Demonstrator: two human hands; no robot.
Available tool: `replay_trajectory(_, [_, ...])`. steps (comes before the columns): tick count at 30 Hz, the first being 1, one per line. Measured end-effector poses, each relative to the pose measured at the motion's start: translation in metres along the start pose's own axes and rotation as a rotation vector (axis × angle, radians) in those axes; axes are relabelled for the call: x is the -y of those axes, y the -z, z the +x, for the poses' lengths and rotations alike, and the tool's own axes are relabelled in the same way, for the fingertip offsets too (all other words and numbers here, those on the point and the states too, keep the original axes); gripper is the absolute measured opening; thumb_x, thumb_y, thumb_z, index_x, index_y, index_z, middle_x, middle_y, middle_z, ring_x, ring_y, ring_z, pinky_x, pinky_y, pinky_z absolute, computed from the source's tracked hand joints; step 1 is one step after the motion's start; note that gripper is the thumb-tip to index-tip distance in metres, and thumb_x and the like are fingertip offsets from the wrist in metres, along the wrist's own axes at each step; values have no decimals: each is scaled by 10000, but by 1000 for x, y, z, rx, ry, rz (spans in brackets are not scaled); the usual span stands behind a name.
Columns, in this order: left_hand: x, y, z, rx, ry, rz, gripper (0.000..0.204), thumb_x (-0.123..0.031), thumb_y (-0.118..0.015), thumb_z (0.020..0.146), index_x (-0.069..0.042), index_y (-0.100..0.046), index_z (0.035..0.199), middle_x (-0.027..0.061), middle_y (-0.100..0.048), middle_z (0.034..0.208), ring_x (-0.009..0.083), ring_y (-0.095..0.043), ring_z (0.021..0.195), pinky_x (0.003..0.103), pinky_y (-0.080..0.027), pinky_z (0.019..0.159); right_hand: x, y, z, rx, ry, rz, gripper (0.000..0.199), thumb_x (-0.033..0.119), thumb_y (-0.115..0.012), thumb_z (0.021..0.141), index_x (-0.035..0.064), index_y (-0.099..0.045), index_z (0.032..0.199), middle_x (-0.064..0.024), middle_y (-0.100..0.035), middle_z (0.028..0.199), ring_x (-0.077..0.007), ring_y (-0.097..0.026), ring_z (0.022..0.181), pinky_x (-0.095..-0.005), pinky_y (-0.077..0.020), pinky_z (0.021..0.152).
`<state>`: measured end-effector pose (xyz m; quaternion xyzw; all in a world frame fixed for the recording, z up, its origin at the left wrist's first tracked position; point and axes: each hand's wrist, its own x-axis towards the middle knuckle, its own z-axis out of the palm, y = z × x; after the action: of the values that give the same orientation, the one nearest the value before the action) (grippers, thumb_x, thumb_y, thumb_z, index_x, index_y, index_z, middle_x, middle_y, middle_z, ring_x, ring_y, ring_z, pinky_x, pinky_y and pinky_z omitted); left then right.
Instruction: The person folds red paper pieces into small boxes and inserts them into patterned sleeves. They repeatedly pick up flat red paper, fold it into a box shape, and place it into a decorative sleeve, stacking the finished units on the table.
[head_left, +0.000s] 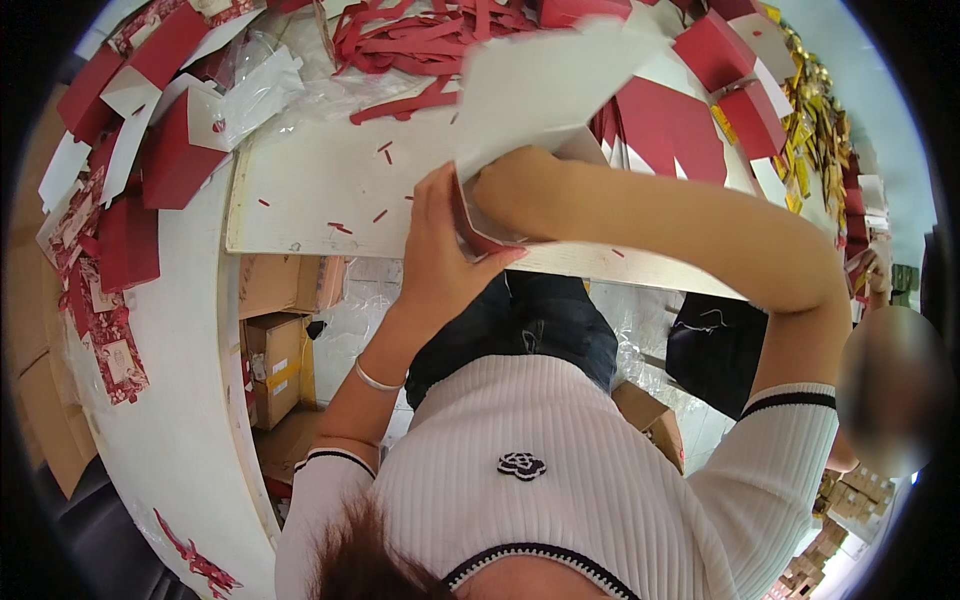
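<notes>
At the front edge of the white table I have a red cardboard box [535, 95], white on its inside, its large lid flap standing up and slightly blurred. My left hand [435, 245] grips the box's left side from outside, thumb along the lower edge and fingers up the wall. Inside the box is my right hand [515, 195], reaching in from the right with its wrist bent. The box wall hides its fingers, so whether they hold anything is not visible.
Red paper strips [420, 40] lie heaped at the back, with small red scraps scattered on the tabletop [300, 190]. Folded red boxes [185, 150] crowd the left; flat red cardboard pieces [665, 125] and gold-wrapped items [805, 120] sit right. Another person is at far right.
</notes>
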<state>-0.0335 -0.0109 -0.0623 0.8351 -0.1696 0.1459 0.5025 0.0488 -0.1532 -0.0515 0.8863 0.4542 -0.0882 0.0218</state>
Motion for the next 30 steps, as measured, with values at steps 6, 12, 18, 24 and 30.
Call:
replay_trajectory(6, [1,0,1,-79,-38,-60,763,-147,-779,564,-72,-368,1201,127,-403,1172,327,-423,1081,395,-380,915,30,72,-12,278,-154,249,322,201,-573,709,1,-567,960,-136,-594,916,-273,-590,836,-341,-471,723])
replay_trajectory(12, [36,47,27,-383,-534,76,522,-177,-778,600,-140,-427,984,99,-468,1077,341,-497,1018,524,-257,998,22,92,-82,-11,-24,1725,544,300,-488,847,-29,-353,1258,-133,-424,1262,-214,-431,1142,-317,-336,952])
replay_trajectory(18, [47,83,45,-213,-898,396,289,-146,-644,719,-251,-459,915,95,-479,1119,323,-473,1081,495,-226,1029,53,50,-81,-414,-321,2390,458,226,-507,867,-49,-409,1220,-175,-516,1172,-213,-526,1059,-335,-406,914])
replay_trajectory(24, [6,97,22,-132,-22,-20,602,-41,-565,791,-53,-254,1305,147,-413,1237,291,-435,1126,417,-348,961,55,30,-49,-538,-369,2342,170,-2,-548,807,-14,-579,973,-72,-640,909,-108,-613,759,-241,-501,664])
replay_trajectory(30, [-16,48,-20,-168,396,-661,806,8,-649,732,-45,-123,1341,126,-408,1209,170,-451,1077,307,-404,900,99,3,-30,-637,-221,1756,172,41,-545,822,-19,-576,980,8,-584,783,-38,-510,657,-206,-446,579])
